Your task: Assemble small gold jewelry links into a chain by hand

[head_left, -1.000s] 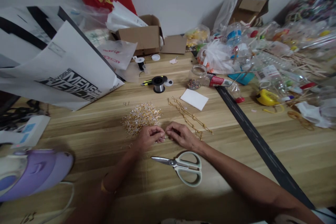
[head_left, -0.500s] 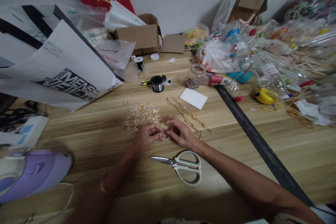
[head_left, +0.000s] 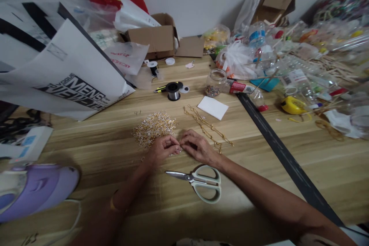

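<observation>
In the middle of the table my left hand point(head_left: 165, 148) pinches a small silvery metal piece point(head_left: 179, 150), too small to name closely. My right hand point(head_left: 198, 147) meets it fingertip to fingertip, its thumb and fingers closed; whatever they hold is hidden. Just beyond my left hand lies a heap of tiny gold and silver metal findings point(head_left: 154, 126). A gold beaded chain point(head_left: 211, 127) is laid out past my right hand. Nearer to me rest scissors point(head_left: 198, 181) with pale handles, their blades pointing left.
Behind the heap stand a spool of silver wire point(head_left: 173, 92) and a jar of beads point(head_left: 213, 84), with a white card point(head_left: 212, 107) close by. A purple iron point(head_left: 43, 188) sits at left, below a large paper bag point(head_left: 77, 73). Plastic bottles point(head_left: 296, 80) crowd the right.
My right hand's fingertips have closed in and come left to meet my left fingertips at the small silvery piece. My left hand has hardly moved.
</observation>
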Available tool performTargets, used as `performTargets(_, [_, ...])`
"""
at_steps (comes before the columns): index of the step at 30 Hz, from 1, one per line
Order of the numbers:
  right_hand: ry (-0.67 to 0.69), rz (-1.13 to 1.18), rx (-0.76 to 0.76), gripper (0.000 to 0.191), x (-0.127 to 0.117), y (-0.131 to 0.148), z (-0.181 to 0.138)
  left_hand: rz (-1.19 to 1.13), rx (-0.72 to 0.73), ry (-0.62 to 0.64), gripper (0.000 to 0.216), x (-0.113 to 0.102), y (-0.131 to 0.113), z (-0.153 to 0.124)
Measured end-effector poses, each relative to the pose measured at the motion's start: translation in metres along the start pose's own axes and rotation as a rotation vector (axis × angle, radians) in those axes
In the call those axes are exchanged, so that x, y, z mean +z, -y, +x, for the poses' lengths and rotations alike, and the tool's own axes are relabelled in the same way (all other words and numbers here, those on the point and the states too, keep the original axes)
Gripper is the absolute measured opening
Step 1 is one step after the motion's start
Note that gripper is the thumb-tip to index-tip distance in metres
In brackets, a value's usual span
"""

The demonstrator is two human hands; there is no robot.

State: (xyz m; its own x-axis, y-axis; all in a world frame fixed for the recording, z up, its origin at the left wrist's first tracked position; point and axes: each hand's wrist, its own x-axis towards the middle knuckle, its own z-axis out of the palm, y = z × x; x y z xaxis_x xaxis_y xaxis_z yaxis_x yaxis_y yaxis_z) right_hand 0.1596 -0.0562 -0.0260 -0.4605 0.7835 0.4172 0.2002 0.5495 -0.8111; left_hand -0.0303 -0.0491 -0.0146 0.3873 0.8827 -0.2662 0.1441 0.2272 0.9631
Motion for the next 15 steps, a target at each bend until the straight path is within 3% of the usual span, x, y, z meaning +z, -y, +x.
performTargets(15, [0.026, -0.023, -0.021, 0.013, 0.0006, -0.0021, -0.0010, -0.002, -0.014, 0.016, 0.027, 0.0011, -0.0030, 0.0011])
